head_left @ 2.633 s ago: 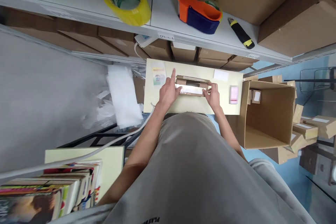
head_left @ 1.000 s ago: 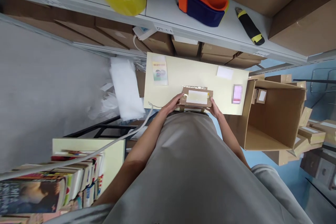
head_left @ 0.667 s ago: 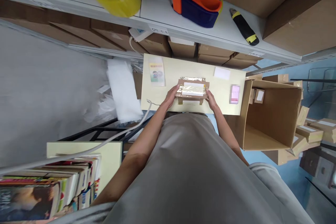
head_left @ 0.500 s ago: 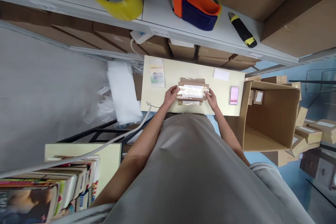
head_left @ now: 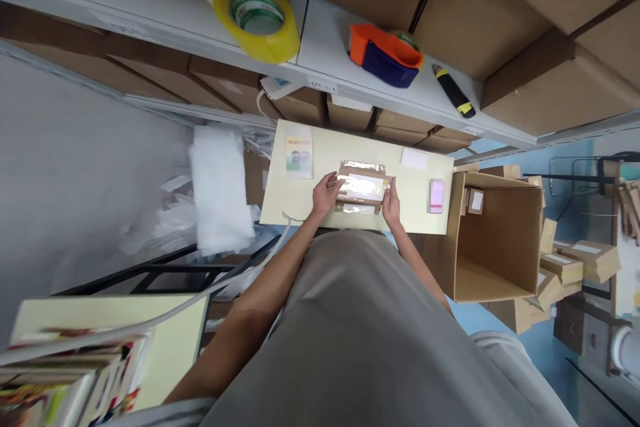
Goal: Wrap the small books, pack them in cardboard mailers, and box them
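Note:
A small brown cardboard parcel (head_left: pixel 363 185), wrapped in shiny clear tape and bearing a white label, lies on the pale yellow table (head_left: pixel 310 203). My left hand (head_left: pixel 325 191) grips its left end with curled fingers. My right hand (head_left: pixel 391 199) holds its right end the same way. The parcel sits flat between both hands, close to my body.
On the table lie a printed leaflet (head_left: pixel 299 153), a white slip (head_left: pixel 413 158) and a pink card (head_left: pixel 437 195). The shelf above carries a yellow tape roll (head_left: pixel 257 17), an orange-blue tape dispenser (head_left: pixel 384 53) and a utility knife (head_left: pixel 453 90). An open carton (head_left: pixel 497 237) stands at the right, white foam sheets (head_left: pixel 219 187) at the left.
The parcel was lifted toward my body, then set back flat on the table, both hands staying on its ends. The view has tilted, so the books at lower left are mostly out of frame.

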The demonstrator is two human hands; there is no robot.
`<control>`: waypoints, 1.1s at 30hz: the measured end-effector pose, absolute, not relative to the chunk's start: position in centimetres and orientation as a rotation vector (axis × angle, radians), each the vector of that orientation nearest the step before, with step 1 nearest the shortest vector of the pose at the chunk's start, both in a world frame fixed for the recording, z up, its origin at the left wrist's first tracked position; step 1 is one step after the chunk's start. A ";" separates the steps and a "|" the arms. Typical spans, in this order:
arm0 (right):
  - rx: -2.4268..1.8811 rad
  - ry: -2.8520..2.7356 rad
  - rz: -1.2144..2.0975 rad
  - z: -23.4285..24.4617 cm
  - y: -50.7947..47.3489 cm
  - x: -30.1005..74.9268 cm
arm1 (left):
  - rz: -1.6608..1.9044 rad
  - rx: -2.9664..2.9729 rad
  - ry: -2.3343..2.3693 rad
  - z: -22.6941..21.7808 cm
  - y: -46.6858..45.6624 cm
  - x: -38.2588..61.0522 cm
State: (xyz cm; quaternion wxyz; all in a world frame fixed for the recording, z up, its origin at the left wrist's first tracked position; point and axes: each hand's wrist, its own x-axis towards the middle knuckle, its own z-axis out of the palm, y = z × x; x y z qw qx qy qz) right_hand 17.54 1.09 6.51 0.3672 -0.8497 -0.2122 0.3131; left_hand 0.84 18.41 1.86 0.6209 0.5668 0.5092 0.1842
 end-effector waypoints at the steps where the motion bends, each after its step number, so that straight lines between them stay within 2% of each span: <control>1: -2.198 -0.540 0.801 6.8 1.1 17.4 | 0.442 1.318 1.154 2.1 18.6 0.8; 11: -2.579 -0.610 0.679 9.9 0.2 15.2 | 0.482 1.746 0.893 3.3 19.7 1.1; 14: -2.657 -0.842 0.472 14.5 2.2 16.7 | 0.562 1.792 0.913 4.2 19.4 1.7; 16: -2.595 -1.086 0.168 18.9 5.6 19.0 | 0.679 1.807 0.930 6.3 19.4 2.8; 19: -2.465 -1.410 -0.194 25.6 13.1 23.3 | 0.926 1.781 0.877 11.7 20.1 5.9; 21: -2.467 -1.553 -0.305 28.6 18.1 25.7 | 1.092 1.741 0.827 15.8 21.1 8.2; 24: -2.606 -1.661 -0.269 30.0 23.7 27.7 | 1.270 1.665 0.757 20.5 22.7 10.5; 26: -2.687 -1.653 -0.204 29.6 25.8 28.2 | 1.306 1.626 0.735 22.0 23.5 10.8; 33: -2.755 -1.490 0.113 29.9 27.0 29.6 | 1.170 1.430 0.776 20.8 22.8 9.1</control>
